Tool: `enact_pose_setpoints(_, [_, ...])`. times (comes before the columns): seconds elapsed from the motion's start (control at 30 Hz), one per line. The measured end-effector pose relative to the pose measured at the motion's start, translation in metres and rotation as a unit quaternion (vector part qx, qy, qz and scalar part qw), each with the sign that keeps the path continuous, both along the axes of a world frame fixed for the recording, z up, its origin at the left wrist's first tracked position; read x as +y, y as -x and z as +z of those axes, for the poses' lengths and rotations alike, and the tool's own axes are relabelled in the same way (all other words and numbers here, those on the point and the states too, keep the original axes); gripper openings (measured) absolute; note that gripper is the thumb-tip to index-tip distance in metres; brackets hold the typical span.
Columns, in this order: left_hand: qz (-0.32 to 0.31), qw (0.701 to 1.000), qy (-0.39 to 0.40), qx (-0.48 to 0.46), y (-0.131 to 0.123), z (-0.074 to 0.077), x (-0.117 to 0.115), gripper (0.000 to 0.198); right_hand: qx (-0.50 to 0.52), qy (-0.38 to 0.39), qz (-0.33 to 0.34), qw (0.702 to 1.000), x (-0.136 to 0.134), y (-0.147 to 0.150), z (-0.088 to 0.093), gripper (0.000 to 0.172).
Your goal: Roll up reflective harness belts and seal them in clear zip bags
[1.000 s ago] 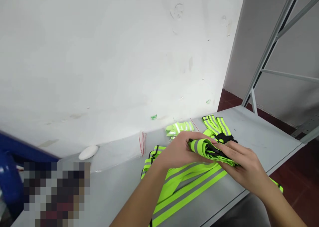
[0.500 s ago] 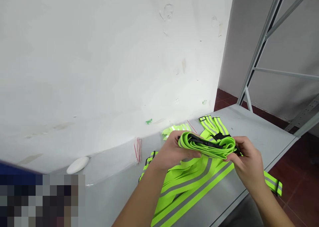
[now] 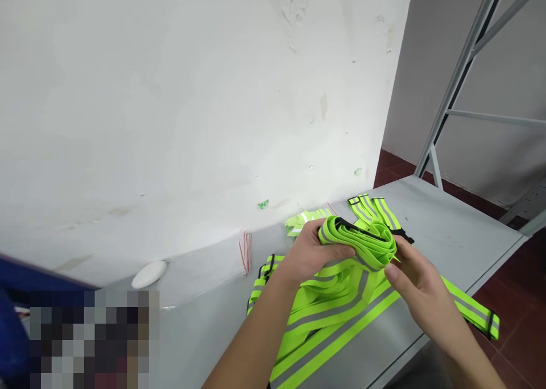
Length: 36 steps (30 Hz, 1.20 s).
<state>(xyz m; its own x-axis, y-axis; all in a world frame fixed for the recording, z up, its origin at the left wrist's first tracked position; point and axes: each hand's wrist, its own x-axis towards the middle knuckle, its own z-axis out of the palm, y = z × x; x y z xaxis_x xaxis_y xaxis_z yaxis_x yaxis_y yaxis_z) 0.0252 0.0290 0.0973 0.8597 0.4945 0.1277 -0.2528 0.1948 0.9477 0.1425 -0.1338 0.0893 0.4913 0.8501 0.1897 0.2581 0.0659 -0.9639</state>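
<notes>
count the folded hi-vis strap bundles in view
2. The held bundle is gripped by the left hand and right hand; the second bundle lies by the wall behind them. Loose straps may hide more.

Grey metal table (image 3: 443, 235), set vs white wall. Centre-front: loose hi-vis straps (image 3: 328, 315), neon yellow w/ grey stripe, spread flat in overlapping runs. One strap end (image 3: 473, 309) w/ black slider hangs over the right edge. Back, near wall: small folded strap bundle (image 3: 305, 219); just right of it, more straps (image 3: 375, 210) w/ black trim. Thin red ties (image 3: 245, 249) at wall line. Far left: white oval obj (image 3: 149, 273).
</notes>
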Motion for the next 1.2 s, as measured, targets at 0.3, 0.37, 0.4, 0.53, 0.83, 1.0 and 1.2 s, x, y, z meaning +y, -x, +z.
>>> enact_pose_setpoints(0.3, [-0.075, 0.997, 0.002, -0.015, 0.002, -0.006, 0.003, 0.030, 0.060, -0.007, -0.102, 0.993, -0.001, 0.011, 0.000, 0.063])
enact_pose_setpoints(0.37, [-0.081, 0.997, -0.004, -0.012, 0.003, -0.005, 0.003, 0.028, 0.058, -0.015, -0.089, 0.994, -0.001, 0.011, -0.001, 0.066])
enact_pose_setpoints(0.4, [-0.079, 0.997, -0.013, -0.007, 0.003, -0.004, 0.002, 0.027, 0.058, -0.015, -0.076, 0.995, -0.001, 0.011, -0.001, 0.060])
enact_pose_setpoints(0.53, [-0.017, 0.998, -0.064, 0.022, -0.001, -0.001, -0.003, 0.027, 0.054, -0.007, -0.091, 0.994, 0.000, 0.008, 0.001, 0.044])
enact_pose_setpoints(0.83, [-0.065, 0.987, -0.112, 0.091, 0.001, -0.001, 0.003, 0.050, 0.048, -0.054, -0.211, 0.975, 0.006, 0.010, 0.004, 0.024])
enact_pose_setpoints(1.0, [-0.219, 0.936, -0.166, 0.218, 0.012, 0.002, 0.015, 0.047, -0.008, -0.082, -0.243, 0.967, 0.010, -0.003, 0.000, 0.025])
enact_pose_setpoints(1.2, [-0.209, 0.933, -0.187, 0.225, 0.016, 0.010, 0.013, 0.034, -0.197, -0.173, -0.196, 0.945, 0.021, -0.014, -0.001, 0.016])
